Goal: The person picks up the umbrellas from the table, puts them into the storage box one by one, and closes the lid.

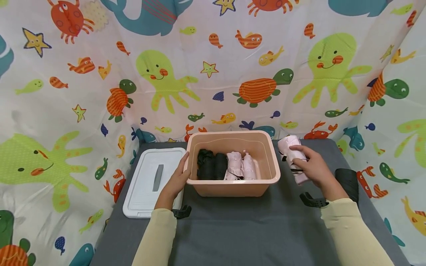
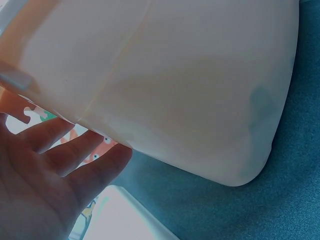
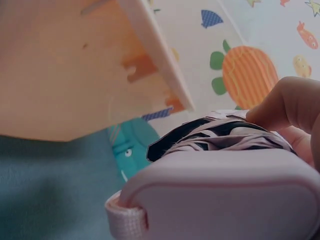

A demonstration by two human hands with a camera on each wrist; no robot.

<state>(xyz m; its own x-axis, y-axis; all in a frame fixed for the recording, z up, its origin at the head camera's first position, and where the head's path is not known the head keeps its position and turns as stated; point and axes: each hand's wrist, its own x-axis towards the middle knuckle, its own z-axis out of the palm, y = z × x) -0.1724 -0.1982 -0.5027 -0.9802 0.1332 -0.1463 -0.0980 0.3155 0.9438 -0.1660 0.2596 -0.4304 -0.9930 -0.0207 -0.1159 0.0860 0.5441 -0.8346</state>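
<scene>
A peach plastic storage box [image 1: 233, 189] stands near the back of the table. Inside it, two black folded umbrellas [image 1: 220, 166] lie beside two pink folded umbrellas [image 1: 234, 164]. My left hand [image 1: 178, 181] touches the box's left side; in the left wrist view its fingers [image 2: 100, 165] lie fairly straight at the box's edge. To the right of the box, my right hand [image 1: 311, 164] grips another pink folded umbrella [image 1: 288, 146], tilted above the table. Its flat handle end [image 3: 225, 195] and wrist strap [image 3: 125, 220] face the right wrist camera.
A white lid [image 1: 141, 184] with a grey handle [image 1: 158, 178] lies left of the box. Another black folded umbrella [image 1: 347, 183] lies by the table's right edge, partly behind my right wrist. A curtain [image 1: 206, 99] printed with sea animals hangs behind the grey table [image 1: 253, 229].
</scene>
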